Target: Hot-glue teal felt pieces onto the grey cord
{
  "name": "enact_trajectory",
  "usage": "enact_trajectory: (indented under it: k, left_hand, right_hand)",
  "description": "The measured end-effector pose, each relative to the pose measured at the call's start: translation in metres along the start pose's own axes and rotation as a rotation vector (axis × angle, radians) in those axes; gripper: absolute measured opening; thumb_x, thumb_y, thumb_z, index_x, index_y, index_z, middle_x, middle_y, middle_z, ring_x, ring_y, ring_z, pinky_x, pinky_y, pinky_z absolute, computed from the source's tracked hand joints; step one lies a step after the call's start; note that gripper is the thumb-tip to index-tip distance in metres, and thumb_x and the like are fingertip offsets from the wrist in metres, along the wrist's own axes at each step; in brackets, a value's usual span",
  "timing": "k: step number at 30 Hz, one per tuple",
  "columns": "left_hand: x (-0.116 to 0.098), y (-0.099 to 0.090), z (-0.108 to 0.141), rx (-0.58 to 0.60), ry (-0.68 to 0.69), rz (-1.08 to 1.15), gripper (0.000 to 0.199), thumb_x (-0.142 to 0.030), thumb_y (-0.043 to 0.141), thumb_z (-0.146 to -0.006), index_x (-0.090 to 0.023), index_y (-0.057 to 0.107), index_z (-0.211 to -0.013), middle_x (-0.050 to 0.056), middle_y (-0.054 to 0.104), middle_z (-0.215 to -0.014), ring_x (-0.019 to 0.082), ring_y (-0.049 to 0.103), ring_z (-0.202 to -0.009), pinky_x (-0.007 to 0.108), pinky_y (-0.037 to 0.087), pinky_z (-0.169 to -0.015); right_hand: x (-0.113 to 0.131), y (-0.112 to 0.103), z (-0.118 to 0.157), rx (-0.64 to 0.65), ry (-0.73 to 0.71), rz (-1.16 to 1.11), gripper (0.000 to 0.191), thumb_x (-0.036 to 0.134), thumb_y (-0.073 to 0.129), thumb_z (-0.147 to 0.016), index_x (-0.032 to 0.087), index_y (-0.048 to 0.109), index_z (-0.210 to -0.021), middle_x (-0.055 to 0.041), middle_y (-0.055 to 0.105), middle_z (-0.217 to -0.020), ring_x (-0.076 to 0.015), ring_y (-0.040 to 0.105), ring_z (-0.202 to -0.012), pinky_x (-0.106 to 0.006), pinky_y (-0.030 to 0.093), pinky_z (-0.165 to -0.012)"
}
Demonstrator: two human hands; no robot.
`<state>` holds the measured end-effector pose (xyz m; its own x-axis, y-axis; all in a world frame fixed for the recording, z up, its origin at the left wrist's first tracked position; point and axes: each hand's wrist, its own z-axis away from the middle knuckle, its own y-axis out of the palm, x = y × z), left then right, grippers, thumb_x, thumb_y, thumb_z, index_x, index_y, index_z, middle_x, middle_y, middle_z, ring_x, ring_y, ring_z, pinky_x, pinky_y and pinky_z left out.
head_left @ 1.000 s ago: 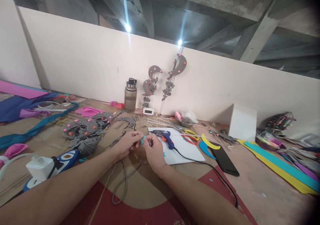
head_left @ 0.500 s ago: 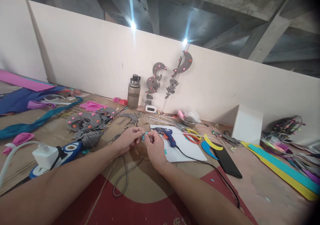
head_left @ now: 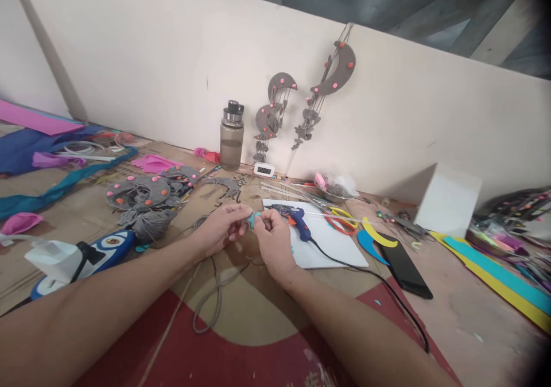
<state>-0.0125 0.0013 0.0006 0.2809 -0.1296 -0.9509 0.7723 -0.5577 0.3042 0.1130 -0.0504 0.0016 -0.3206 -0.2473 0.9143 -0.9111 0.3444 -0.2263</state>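
A small teal piece (head_left: 251,220) is pinched between my two hands above the cardboard; its exact shape is too small to make out. My left hand (head_left: 222,229) grips it from the left with thumb and fingertips. On its other side, my right hand (head_left: 275,239) has its thumb and bent index finger closed on it. Grey cord (head_left: 216,301) trails in a loop on the cardboard below my hands. Just right of my right hand, a blue glue gun (head_left: 303,226) lies on a white board (head_left: 331,255).
A black phone (head_left: 407,269) lies right of the board, beside yellow (head_left: 379,235) and blue crescents (head_left: 370,248). A power strip (head_left: 107,249) sits at left, near grey crescents with pompoms (head_left: 142,192). A water bottle (head_left: 231,140) and small clock (head_left: 264,170) stand by the wall.
The view has tilted down and shifted slightly left. Both hands stay together on the teal piece, which shows a little more between the fingertips now.
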Motion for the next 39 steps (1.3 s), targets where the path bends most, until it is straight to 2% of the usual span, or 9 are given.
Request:
enact_trajectory:
  k: [3, 8, 14, 19, 23, 29, 35, 37, 39]
  left_hand:
    - [-0.003, 0.003, 0.002, -0.005, -0.001, 0.070, 0.025, -0.038, 0.061, -0.077, -0.013, 0.059, -0.072, -0.001, 0.053, -0.054, 0.006, 0.044, -0.046, 0.014, 0.028, -0.035]
    - [-0.002, 0.004, 0.001, -0.050, 0.014, 0.010, 0.020, -0.029, 0.069, -0.071, -0.014, 0.064, -0.083, -0.002, 0.057, -0.054, 0.006, 0.048, -0.045, 0.015, 0.037, -0.041]
    - [-0.002, 0.005, 0.001, -0.111, 0.053, -0.055, 0.017, -0.030, 0.069, -0.071, -0.015, 0.062, -0.071, -0.002, 0.057, -0.053, 0.004, 0.046, -0.042, 0.014, 0.034, -0.039]
    - [-0.009, 0.003, -0.001, -0.212, 0.065, -0.029, 0.019, -0.030, 0.071, -0.068, -0.015, 0.060, -0.072, -0.004, 0.053, -0.050, 0.004, 0.045, -0.042, 0.012, 0.027, -0.035]
    - [-0.013, -0.003, -0.004, -0.295, 0.146, 0.027, 0.022, -0.031, 0.072, -0.068, -0.014, 0.060, -0.074, -0.002, 0.057, -0.061, 0.005, 0.052, -0.049, 0.013, 0.032, -0.039]
    - [-0.018, -0.010, -0.006, -0.399, 0.191, 0.081, 0.025, -0.031, 0.073, -0.065, -0.015, 0.058, -0.076, -0.001, 0.059, -0.068, 0.011, 0.062, -0.061, 0.015, 0.040, -0.043]
    - [-0.020, -0.012, -0.006, -0.436, 0.152, 0.188, 0.028, -0.029, 0.074, -0.062, -0.016, 0.057, -0.079, -0.001, 0.061, -0.071, 0.011, 0.064, -0.063, 0.013, 0.033, -0.038]
    - [-0.019, -0.012, -0.006, -0.417, 0.135, 0.209, 0.029, -0.029, 0.074, -0.062, -0.016, 0.056, -0.080, -0.002, 0.061, -0.071, 0.011, 0.064, -0.062, 0.014, 0.032, -0.038]
    - [-0.016, -0.011, -0.006, -0.397, 0.139, 0.221, 0.028, -0.030, 0.074, -0.062, -0.017, 0.055, -0.079, -0.004, 0.059, -0.067, 0.009, 0.061, -0.058, 0.014, 0.032, -0.039]
  right_hand:
    - [0.001, -0.001, -0.001, -0.007, 0.006, -0.006, 0.017, 0.033, 0.051, -0.078, 0.018, 0.048, -0.069, 0.0073, 0.038, -0.058, -0.0079, 0.033, -0.053, -0.021, 0.027, -0.051]
    - [0.000, -0.001, -0.001, -0.019, -0.006, -0.015, 0.017, 0.033, 0.052, -0.079, 0.019, 0.047, -0.070, 0.0075, 0.037, -0.058, -0.0079, 0.033, -0.053, -0.021, 0.027, -0.051]
    - [0.002, -0.003, 0.000, 0.012, -0.020, 0.017, 0.017, 0.033, 0.051, -0.081, 0.019, 0.048, -0.073, 0.0067, 0.040, -0.059, -0.0087, 0.036, -0.054, -0.022, 0.030, -0.052]
    - [0.005, -0.003, 0.002, 0.079, -0.022, 0.019, 0.022, 0.035, 0.048, -0.084, 0.019, 0.047, -0.100, 0.0022, 0.053, -0.076, -0.0117, 0.048, -0.067, -0.025, 0.038, -0.062]
    - [0.006, -0.005, 0.002, 0.107, -0.031, 0.103, 0.018, 0.032, 0.046, -0.084, 0.020, 0.046, -0.097, 0.0018, 0.054, -0.078, -0.0126, 0.050, -0.069, -0.025, 0.039, -0.064]
    - [0.012, -0.006, 0.008, 0.241, -0.250, 0.382, 0.019, 0.027, 0.035, -0.091, 0.020, 0.052, -0.087, -0.0001, 0.058, -0.079, -0.0134, 0.052, -0.073, -0.026, 0.038, -0.067]
    - [0.020, -0.001, 0.024, 0.489, -0.683, 0.834, 0.020, 0.020, 0.036, -0.090, 0.018, 0.057, -0.090, -0.0077, 0.058, -0.089, -0.0180, 0.051, -0.085, -0.031, 0.040, -0.076]
    - [0.026, -0.001, 0.025, 0.489, -0.733, 0.824, 0.019, 0.027, 0.041, -0.090, 0.019, 0.058, -0.091, -0.0094, 0.058, -0.094, -0.0211, 0.049, -0.092, -0.036, 0.039, -0.083]
    - [0.034, -0.004, 0.023, 0.409, -0.683, 0.660, 0.021, 0.032, 0.044, -0.089, 0.019, 0.057, -0.100, -0.0103, 0.057, -0.104, -0.0227, 0.046, -0.101, -0.040, 0.037, -0.089]
